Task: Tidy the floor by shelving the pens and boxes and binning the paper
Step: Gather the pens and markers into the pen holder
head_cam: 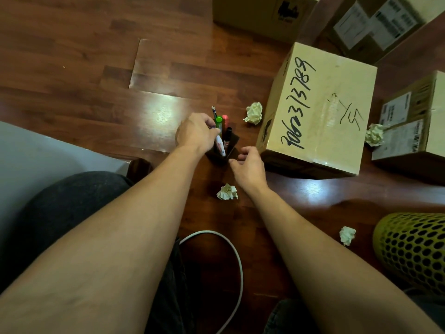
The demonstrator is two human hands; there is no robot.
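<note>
A dark pen holder (230,150) stands on the wooden floor and holds several pens. My left hand (195,132) grips a white pen (220,145) whose lower end is in the holder. Beside it stand a green-capped marker (219,121), a black marker (227,137) and a red one (225,118). My right hand (249,165) hovers just right of the holder, fingers apart and empty. Crumpled paper balls lie at the holder's far right (254,113), near my right wrist (227,192), by the bin (347,235) and between boxes (374,135).
A large cardboard box with handwritten numbers (320,109) sits right of the holder. More boxes stand behind it (262,15), (370,25) and at the right edge (411,119). A yellow perforated bin (414,247) lies at lower right. A white cable (237,256) loops near my knees.
</note>
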